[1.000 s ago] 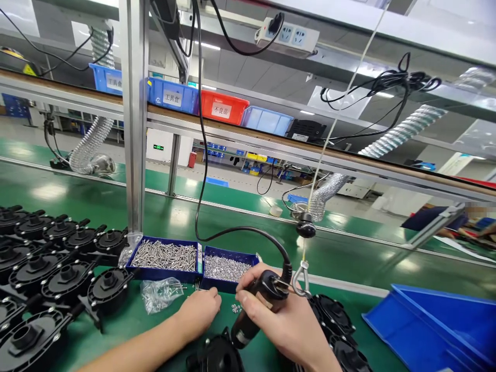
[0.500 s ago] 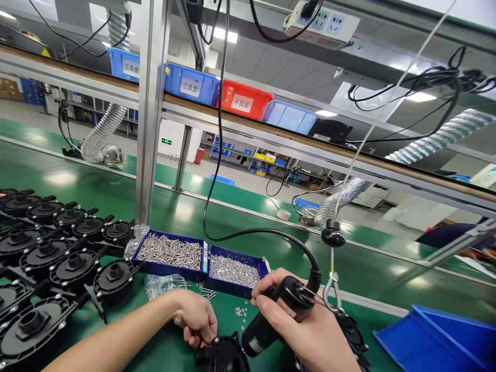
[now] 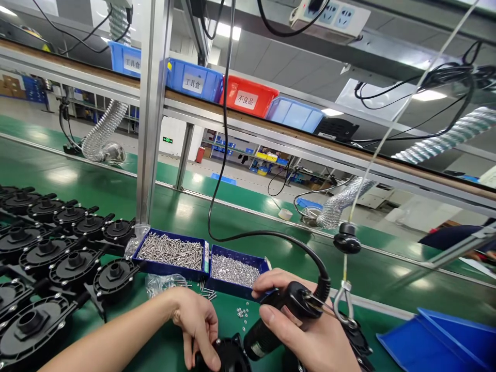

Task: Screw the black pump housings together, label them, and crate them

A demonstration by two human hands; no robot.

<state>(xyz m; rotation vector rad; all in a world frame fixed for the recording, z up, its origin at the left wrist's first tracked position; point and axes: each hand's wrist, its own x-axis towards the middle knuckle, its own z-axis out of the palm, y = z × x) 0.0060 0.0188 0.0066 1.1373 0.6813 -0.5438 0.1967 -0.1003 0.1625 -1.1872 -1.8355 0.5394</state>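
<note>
My right hand [image 3: 306,333] is wrapped round a black electric screwdriver [image 3: 281,318], tilted with its tip down towards the bottom edge; its cable [image 3: 271,237] loops up overhead. My left hand [image 3: 197,325] rests with curled fingers on a black round plastic housing [image 3: 228,356] at the bottom edge, partly cut off by the frame. Just beyond the hands stand two blue trays, one with long screws [image 3: 170,250] and one with small screws [image 3: 236,269]. A few loose screws [image 3: 242,313] lie on the green mat between them.
Rows of black round housings [image 3: 58,258] fill the left of the green bench. A clear bag [image 3: 163,283] lies by the trays. An aluminium post [image 3: 151,113] rises behind them. A blue bin [image 3: 437,341] sits at lower right. A hook on a cord [image 3: 343,305] hangs beside the screwdriver.
My left hand came back from the screw trays and settled on the housing at the bottom. The screwdriver hand shifted slightly right, and the view tilted a little.
</note>
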